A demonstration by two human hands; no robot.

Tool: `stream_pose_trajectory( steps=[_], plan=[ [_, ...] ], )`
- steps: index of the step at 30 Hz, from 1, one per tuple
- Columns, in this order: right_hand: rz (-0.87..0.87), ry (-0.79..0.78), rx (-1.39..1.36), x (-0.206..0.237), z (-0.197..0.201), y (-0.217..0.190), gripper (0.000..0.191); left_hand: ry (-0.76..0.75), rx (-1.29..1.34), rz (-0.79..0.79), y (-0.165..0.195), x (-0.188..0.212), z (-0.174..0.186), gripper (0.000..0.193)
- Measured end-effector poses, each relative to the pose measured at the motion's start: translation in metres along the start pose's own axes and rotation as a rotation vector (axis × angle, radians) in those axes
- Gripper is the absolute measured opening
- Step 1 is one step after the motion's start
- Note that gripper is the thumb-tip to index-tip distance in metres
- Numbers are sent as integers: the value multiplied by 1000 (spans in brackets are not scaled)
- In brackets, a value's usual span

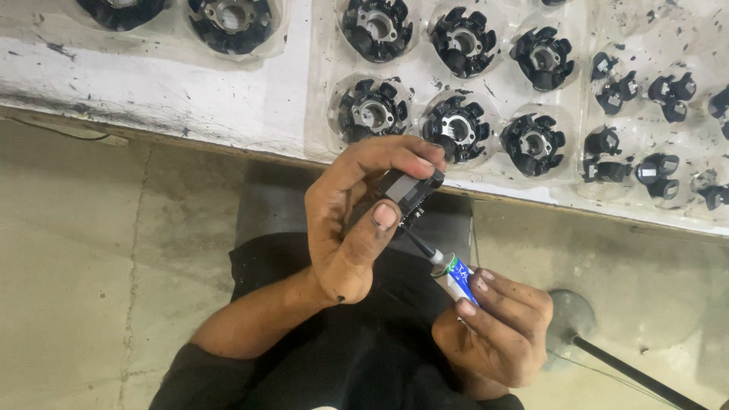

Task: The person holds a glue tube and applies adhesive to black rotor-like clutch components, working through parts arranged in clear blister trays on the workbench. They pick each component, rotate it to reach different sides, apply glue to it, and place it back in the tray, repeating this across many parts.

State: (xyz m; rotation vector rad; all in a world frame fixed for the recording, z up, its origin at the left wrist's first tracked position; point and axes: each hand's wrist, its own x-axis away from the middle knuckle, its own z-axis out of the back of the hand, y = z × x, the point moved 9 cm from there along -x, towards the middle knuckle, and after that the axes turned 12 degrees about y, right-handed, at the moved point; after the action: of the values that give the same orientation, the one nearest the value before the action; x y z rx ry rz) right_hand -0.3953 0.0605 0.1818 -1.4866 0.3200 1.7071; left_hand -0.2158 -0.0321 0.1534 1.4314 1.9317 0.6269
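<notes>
My left hand [357, 220] grips a small black part [410, 190]. My right hand [497, 326], below it, clasps a glue tube [458, 275], nozzle touching the part.

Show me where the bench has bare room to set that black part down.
Bare white bench lies left of the big clear tray, below the two parts top left. The tray's pockets hold black ring parts. The left hand holds the black part; the right hand holds a small tube.
</notes>
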Motion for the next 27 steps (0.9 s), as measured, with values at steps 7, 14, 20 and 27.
stream_pose_trajectory(
  steps=[7, 14, 20, 27],
  plan=[
    [6, -17, 30, -4, -4, 2, 19, 152, 466, 178, -24, 0, 7, 41],
    [-97, 98, 44, -3, -6, 10, 22, 379, 716, 452, -57, 14, 8, 47],
    [-71, 82, 12, -2, -13, 13, 20, 439, 711, 516, -64, 16, 9, 48],
    [-81, 32, -11, 1, -10, 19, 23, 452, 712, 577, -70, 19, 9, 50]
  ],
)
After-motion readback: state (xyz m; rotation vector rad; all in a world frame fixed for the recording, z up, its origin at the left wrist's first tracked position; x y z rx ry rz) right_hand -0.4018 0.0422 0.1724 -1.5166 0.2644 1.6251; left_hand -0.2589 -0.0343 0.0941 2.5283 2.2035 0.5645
